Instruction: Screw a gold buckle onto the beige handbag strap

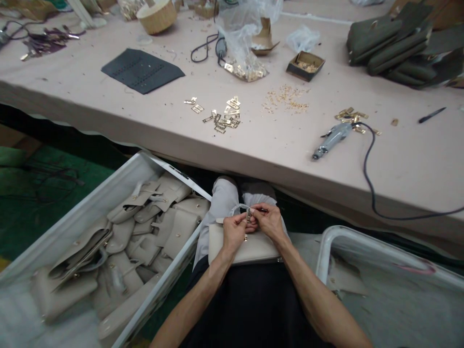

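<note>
Head view shows the left hand [234,234] and right hand [269,222] close together, each grip pinched on a small shiny metal piece [249,214]. It sits between the 2 hands, just above a pale bag [255,249]. The bag lies under both hands on the lap [222,197], near the desk [152,121].

The beige bag [259,247] looks smooth, the plates [232,103] glossy metal.

Near bag [259,249] is showing plain beige; piled bags [179,231] at left are matching it. Left bin [134,173] is looking white, tabletop [275,140] pale pinkish-grey. Far-right bags [380,39] are showing dark olive, far-left sheet [143,71] slate blue. Corded tool [332,140] is looking grey.
</note>
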`<state>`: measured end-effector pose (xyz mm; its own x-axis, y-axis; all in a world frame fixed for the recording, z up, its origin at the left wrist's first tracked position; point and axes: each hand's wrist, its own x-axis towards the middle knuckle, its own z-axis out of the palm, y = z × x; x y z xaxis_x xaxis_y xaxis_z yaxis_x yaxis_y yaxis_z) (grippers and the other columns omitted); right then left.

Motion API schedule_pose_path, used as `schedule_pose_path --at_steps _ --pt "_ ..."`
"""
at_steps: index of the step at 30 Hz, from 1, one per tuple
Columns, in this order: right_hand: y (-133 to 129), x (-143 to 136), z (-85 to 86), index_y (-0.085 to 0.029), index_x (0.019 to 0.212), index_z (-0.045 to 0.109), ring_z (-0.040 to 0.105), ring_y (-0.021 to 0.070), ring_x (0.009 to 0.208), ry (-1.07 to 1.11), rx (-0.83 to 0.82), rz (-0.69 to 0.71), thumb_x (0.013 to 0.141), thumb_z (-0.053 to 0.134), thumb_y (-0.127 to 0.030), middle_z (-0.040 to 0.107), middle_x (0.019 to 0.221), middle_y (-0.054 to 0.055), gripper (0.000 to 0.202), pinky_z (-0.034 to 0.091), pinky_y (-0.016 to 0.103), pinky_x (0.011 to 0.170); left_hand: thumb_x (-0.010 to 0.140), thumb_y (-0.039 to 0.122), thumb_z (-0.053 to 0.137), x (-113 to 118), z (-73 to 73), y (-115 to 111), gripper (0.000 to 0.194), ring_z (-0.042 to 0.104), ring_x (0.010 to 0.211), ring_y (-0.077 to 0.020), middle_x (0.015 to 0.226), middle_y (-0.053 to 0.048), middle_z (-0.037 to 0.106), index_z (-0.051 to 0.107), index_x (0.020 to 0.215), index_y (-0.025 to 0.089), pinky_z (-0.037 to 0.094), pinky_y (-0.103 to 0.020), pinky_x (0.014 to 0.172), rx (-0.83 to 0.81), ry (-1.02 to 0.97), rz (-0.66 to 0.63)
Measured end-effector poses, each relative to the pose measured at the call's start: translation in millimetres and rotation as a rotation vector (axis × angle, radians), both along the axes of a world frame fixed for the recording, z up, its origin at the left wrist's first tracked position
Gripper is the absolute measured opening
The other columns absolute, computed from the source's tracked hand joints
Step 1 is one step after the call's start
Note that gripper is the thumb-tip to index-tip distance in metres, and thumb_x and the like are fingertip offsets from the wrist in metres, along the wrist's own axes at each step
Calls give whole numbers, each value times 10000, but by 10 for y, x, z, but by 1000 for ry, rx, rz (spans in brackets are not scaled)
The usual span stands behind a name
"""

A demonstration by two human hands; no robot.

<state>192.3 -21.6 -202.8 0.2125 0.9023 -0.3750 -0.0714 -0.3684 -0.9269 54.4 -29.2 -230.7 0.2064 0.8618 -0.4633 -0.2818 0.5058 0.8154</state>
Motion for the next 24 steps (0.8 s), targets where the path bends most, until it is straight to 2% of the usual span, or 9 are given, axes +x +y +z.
schedule_pose_path --at_steps 11,24 --pt "4 29 -77 -179 882 777 719 228 653 -114 43 17 775 798 -467 766 801 87 308 603 313 592 819 268 714 3 34 19 325 784 697 -199 863 -100 801 794 1091 110 673 -276 651 19 12 -28" --pt "8 -60 140 -181 871 775 724 230 632 -237 33 -15 782 772 -436 764 766 78 270 595 302 551 837 244 684 2 43 7 389 794 728 -221 897 -101 810 767 1194 117 689 -330 703 28 29 -45"
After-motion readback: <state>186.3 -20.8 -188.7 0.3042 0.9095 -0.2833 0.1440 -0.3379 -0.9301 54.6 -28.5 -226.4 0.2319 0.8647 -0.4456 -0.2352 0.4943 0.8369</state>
